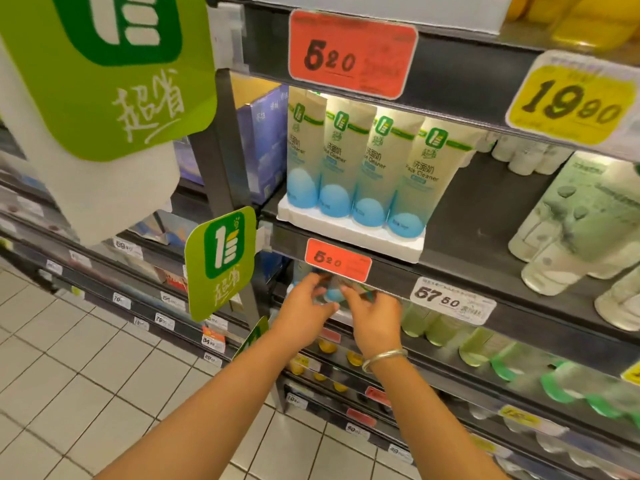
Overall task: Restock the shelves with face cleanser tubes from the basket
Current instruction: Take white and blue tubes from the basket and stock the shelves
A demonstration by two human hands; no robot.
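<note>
Several face cleanser tubes (367, 168), white with blue caps down, stand in a row in a white tray (356, 237) on an upper shelf. One shelf below, both hands reach in under a red 5.20 price tag (337, 259). My left hand (304, 306) and my right hand (374, 313) have curled fingers around a blue-capped tube (334, 294) that is blurred and mostly hidden between them. A silver bangle sits on my right wrist. The basket is out of view.
Pale green bottles (568, 230) lie at the right of the tube shelf. Green bottles (450, 327) stand right of my hands. A green promo sign (220, 265) juts out from the shelf post at left. White floor tiles (86, 393) lie below.
</note>
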